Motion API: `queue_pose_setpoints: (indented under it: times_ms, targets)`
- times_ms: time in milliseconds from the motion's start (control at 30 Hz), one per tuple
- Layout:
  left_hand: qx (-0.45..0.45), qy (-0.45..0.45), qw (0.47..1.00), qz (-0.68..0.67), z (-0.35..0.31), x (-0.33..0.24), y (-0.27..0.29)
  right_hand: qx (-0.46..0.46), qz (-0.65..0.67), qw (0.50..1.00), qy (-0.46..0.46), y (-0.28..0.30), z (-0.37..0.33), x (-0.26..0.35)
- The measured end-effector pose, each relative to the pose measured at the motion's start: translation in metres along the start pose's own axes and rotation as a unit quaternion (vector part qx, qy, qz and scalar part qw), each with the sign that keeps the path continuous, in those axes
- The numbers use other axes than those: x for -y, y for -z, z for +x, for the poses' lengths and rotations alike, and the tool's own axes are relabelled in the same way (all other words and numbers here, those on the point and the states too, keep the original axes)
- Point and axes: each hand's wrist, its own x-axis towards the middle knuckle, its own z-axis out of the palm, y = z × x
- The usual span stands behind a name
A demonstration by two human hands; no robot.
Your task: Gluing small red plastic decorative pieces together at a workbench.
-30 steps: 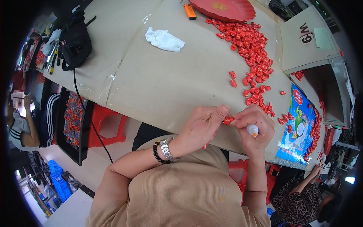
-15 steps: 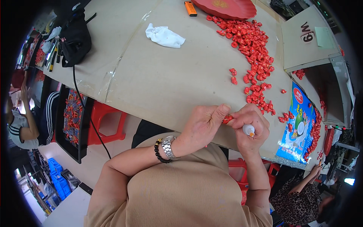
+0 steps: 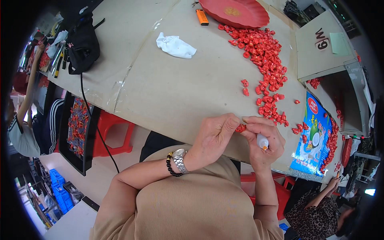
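Note:
Between my two hands, just over the table's near edge, is a small red plastic-looking piece [image 3: 241, 128]. My left hand [image 3: 212, 140] pinches it between thumb and fingers. The fingertips of my right hand [image 3: 265, 130] meet its other side. Tucked into my right palm is a small white bottle [image 3: 262, 141] with an orange tip pointing back toward me; fingers hide most of it. Ahead and to the right, a heap of similar red pieces [image 3: 266, 60] spreads over the table [image 3: 172, 88], with two lying apart on its left.
A red scalloped plate [image 3: 256, 18], an orange lighter [image 3: 202, 17] and a crumpled white cloth [image 3: 176, 46] lie farther back. At right are a blue printed sheet [image 3: 310, 148] and an open-fronted box [image 3: 324, 48]. A black bag [image 3: 84, 48] with a cable sits left. Other people work on both sides.
My right fingers have opened out somewhat around the red piece, and more of the white bottle's side shows. The table has shifted slightly in view. On the left, another person's arm has reached farther up.

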Motion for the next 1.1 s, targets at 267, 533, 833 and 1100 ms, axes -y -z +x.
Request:
queue_pose_setpoints:
  times_ms: [267, 533, 833, 1100]
  targets:
    - [-0.005, -0.022, 0.999, 0.023, 0.002, 0.009, 0.002, -0.028, 0.086, 0.985, -0.148, -0.01, -0.015, 0.006]
    - [0.041, 0.001, 0.998, -0.042, 0.004, 0.002, 0.012, -0.088, 0.151, 0.969, -0.176, -0.02, -0.018, -0.003]
    - [0.006, -0.025, 1.0, 0.007, 0.004, 0.007, 0.009, -0.05, 0.044, 0.996, -0.066, -0.019, -0.014, -0.003]
    - [-0.028, -0.03, 0.999, 0.019, 0.001, 0.013, 0.006, -0.034, 0.05, 0.997, -0.041, -0.024, -0.019, -0.008]
